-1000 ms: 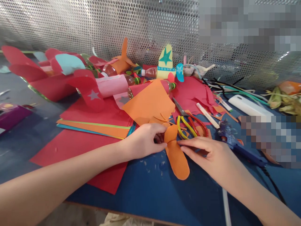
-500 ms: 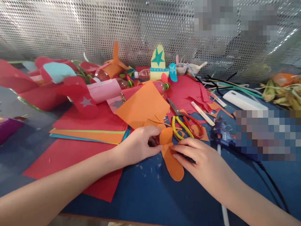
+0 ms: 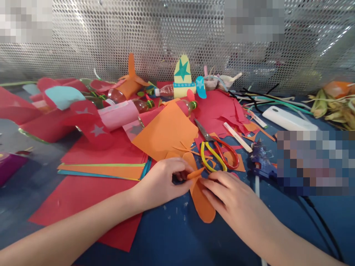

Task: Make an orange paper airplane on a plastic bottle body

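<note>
An orange paper cutout (image 3: 203, 205) with a rounded lower end lies on the blue table between my hands, its upper part bent up along a crease. My left hand (image 3: 169, 179) pinches the raised flap from the left, thumb below and fingers behind. At the crease on the right, my right hand (image 3: 226, 192) holds the paper's edge with its fingertips; the thumb is partly hidden. Just beyond the cutout lie scissors (image 3: 213, 151) with one yellow and one red handle. Another orange rounded paper piece (image 3: 189, 158) shows behind the flap.
Stacked coloured paper (image 3: 102, 171) and a red sheet (image 3: 83, 207) lie left. Paper-wrapped bottles (image 3: 119, 112) stand farther back before a perforated metal panel (image 3: 138, 29). At right are a blue glue gun (image 3: 262, 164) with a cord, a white cutter (image 3: 240, 137) and a white oblong object (image 3: 288, 119).
The upper part of the orange cutout has gone from nearly flat to folded up, turned by my left hand. My right hand stays at the crease. The view has shifted slightly.
</note>
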Demonstrator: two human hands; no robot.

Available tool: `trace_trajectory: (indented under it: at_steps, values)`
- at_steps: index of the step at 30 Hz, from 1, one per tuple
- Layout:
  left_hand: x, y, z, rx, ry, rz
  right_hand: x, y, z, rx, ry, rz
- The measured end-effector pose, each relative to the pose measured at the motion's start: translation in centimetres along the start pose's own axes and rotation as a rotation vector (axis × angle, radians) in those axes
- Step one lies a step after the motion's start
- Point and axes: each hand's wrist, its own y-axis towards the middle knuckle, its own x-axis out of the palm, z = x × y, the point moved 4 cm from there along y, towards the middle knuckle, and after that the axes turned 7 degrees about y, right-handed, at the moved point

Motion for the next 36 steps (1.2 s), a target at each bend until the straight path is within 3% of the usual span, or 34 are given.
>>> trace_trajectory:
  at_steps: [7,11,15,23,32,34,36]
  values:
    - [0.3,0.1,0.5,-0.013,0.041,0.032,-0.1,0.0,0.3,0.038,0.070,-0.017]
    - [0.4,0.0,0.4,-0.071,0.092,0.012,-0.8,0.0,1.3,0.128,0.169,-0.001]
    - [0.3,0.0,0.4,-0.057,0.082,0.018,-1.6,0.2,2.3,0.235,0.110,0.054]
    - [0.1,0.1,0.0,-0.033,0.091,0.069,-0.7,0.4,2.0,0.303,0.173,-0.061]
    - [0.1,0.2,0.0,-0.011,0.054,0.100,-1.1,0.5,2.6,0.439,0.491,-0.141]
    - [0.0,0.1,0.1,-0.002,0.069,0.101,-1.9,0.6,3.4,0.495,0.610,-0.094]
    - [-0.3,0.0,0.4,0.020,0.068,0.084,-2.9,0.8,4.4,0.517,0.736,0.035]
